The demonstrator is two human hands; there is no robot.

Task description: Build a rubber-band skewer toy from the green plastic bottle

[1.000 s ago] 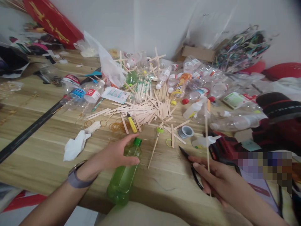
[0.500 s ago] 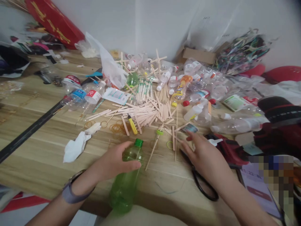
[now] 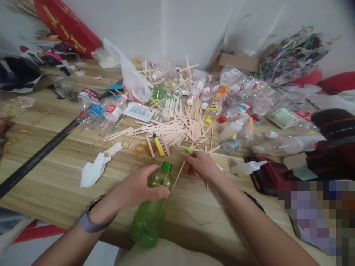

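My left hand wraps around the upper part of a clear green plastic bottle. The bottle is tilted toward me, its green neck uncapped, and a thin band or string runs along its side. My right hand is just right of the bottle neck, thumb and fingers closed at a light green bottle cap. A thin wooden stick slants down from beside the cap; whether it is joined to the cap is hard to see. The right fingertips are partly hidden.
Beyond my hands lie a heap of craft sticks, a yellow-handled cutter, rubber bands and many plastic bottles. A glue bottle and a red-black tool are at right; a crumpled white glove lies left.
My right hand has moved left from near the black-handled scissors to the green cap and closed on it. The left hand still grips the green bottle.
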